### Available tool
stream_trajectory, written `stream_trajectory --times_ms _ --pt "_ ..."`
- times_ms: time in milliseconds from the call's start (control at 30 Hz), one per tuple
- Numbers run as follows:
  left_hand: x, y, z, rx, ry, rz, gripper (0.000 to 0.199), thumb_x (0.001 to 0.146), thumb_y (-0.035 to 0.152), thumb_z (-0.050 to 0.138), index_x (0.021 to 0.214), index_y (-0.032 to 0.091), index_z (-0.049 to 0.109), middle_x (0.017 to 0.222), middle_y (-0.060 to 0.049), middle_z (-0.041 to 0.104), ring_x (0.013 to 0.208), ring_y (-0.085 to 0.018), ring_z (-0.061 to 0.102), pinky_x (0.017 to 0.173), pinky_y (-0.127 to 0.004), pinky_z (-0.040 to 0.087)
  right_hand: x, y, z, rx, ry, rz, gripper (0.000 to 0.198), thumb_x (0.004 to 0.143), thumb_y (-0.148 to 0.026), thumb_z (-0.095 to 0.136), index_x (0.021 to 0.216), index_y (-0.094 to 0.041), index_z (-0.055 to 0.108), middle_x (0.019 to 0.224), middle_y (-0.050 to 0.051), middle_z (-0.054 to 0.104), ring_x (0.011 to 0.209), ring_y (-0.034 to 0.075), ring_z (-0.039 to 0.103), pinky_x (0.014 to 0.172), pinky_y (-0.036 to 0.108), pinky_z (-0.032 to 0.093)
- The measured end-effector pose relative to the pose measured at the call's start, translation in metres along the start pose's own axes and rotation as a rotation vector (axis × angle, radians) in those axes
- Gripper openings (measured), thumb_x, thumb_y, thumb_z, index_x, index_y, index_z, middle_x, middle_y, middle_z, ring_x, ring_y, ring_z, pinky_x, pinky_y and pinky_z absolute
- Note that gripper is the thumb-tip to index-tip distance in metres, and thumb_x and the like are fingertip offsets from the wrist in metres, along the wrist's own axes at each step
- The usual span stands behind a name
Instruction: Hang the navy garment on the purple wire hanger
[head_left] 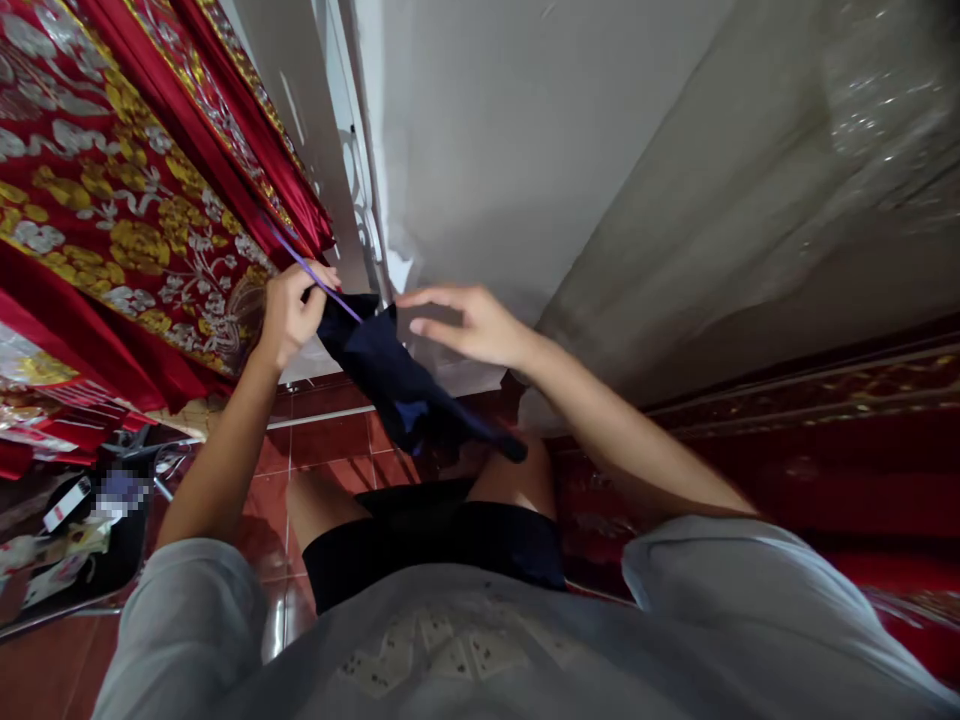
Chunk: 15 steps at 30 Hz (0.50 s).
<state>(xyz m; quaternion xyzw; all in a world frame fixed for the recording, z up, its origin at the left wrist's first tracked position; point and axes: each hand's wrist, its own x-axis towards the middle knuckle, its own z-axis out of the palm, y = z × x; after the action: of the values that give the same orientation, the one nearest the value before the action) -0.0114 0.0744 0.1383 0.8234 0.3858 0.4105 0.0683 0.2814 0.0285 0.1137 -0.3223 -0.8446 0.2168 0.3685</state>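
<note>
A dark navy cloth garment (390, 375) hangs bunched in front of me, with its lower end trailing toward my right knee. My left hand (296, 310) is closed at the garment's upper left edge. A thin purple rod (311, 272), perhaps part of a hanger, runs across that hand's fingers and down to the cloth. On the other side, my right hand (476, 325) has its index finger and thumb stretched apart, holding nothing. Its index fingertip is at the garment's upper right corner; whether they touch, I cannot tell.
Red curtains with gold and silver flowers (142, 200) hang at the left. A pale wall (517, 150) stands ahead, with grey sheeting (735, 230) on the right. Lower left, a black chair (131, 545) bears a phone (67, 503) and loose items. Red tiles (330, 445) cover the floor.
</note>
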Motion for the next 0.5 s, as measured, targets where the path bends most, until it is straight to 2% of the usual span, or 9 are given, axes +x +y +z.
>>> stream_trajectory --times_ms 33,100,167,200,267,333,433,500 --pt "-0.006 0.009 0.004 -0.021 -0.063 0.030 0.021 0.096 0.026 0.049 0.082 0.020 0.063 0.097 -0.004 0.074 0.110 -0.019 0.070 0.101 -0.041 0.052 -0.003 0.010 0.015 -0.015 -0.013 -0.017 0.061 0.097 -0.057 0.050 0.148 -0.024 0.056 0.150 0.012 0.057 0.142 0.032 0.051 0.121 0.055 0.039" --pt "-0.016 0.029 0.016 -0.076 -0.174 0.071 0.021 0.095 0.022 0.049 0.080 0.021 0.063 0.101 -0.005 0.075 0.123 -0.023 0.067 0.110 -0.047 0.050 -0.007 0.031 0.042 -0.093 0.004 0.006 0.084 0.088 -0.050 0.064 0.161 -0.021 0.035 0.167 0.014 0.033 0.154 0.036 0.032 0.125 0.060 0.028" --pt "-0.021 0.051 0.029 -0.150 -0.251 0.100 0.020 0.096 0.020 0.049 0.082 0.021 0.063 0.108 -0.006 0.075 0.133 -0.025 0.062 0.115 -0.051 0.047 -0.009 0.047 0.062 -0.178 0.026 0.034 0.105 0.080 -0.051 0.069 0.166 -0.017 0.019 0.172 0.017 0.017 0.159 0.040 0.016 0.127 0.065 0.018" --pt "-0.022 0.061 0.035 -0.194 -0.277 0.111 0.020 0.097 0.020 0.049 0.084 0.021 0.064 0.111 -0.007 0.075 0.137 -0.026 0.059 0.117 -0.052 0.046 -0.009 0.054 0.070 -0.207 0.037 0.029 0.109 0.079 -0.052 0.070 0.166 -0.016 0.016 0.172 0.017 0.015 0.160 0.041 0.012 0.128 0.065 0.014" --pt "-0.021 0.078 0.046 -0.292 -0.312 0.119 0.020 0.101 0.025 0.049 0.090 0.022 0.065 0.119 -0.008 0.074 0.140 -0.027 0.056 0.119 -0.054 0.044 -0.008 0.064 0.079 -0.233 0.064 -0.015 0.109 0.077 -0.056 0.070 0.165 -0.016 0.018 0.170 0.018 0.020 0.160 0.040 0.014 0.130 0.063 0.011" --pt "-0.019 0.086 0.053 -0.399 -0.328 0.110 0.020 0.103 0.033 0.049 0.097 0.022 0.066 0.125 -0.010 0.073 0.141 -0.027 0.055 0.120 -0.055 0.043 -0.010 0.072 0.081 -0.229 0.093 -0.047 0.110 0.074 -0.061 0.070 0.163 -0.018 0.023 0.165 0.020 0.030 0.156 0.041 0.023 0.129 0.061 0.018" --pt "-0.021 0.077 0.056 -0.512 -0.290 0.038 0.027 0.103 0.041 0.051 0.116 0.022 0.063 0.133 -0.012 0.070 0.139 -0.028 0.057 0.119 -0.053 0.045 -0.020 0.082 0.069 -0.228 0.133 -0.030 0.116 0.063 -0.072 0.075 0.158 -0.019 0.034 0.152 0.022 0.043 0.146 0.046 0.037 0.122 0.063 0.032" --pt "-0.031 0.061 0.053 -0.489 -0.208 -0.035 0.035 0.102 0.044 0.053 0.130 0.024 0.057 0.135 -0.011 0.068 0.137 -0.029 0.059 0.118 -0.051 0.047 -0.029 0.086 0.050 -0.273 0.184 0.019 0.116 0.060 -0.076 0.076 0.155 -0.020 0.040 0.147 0.021 0.046 0.141 0.048 0.042 0.119 0.066 0.035"
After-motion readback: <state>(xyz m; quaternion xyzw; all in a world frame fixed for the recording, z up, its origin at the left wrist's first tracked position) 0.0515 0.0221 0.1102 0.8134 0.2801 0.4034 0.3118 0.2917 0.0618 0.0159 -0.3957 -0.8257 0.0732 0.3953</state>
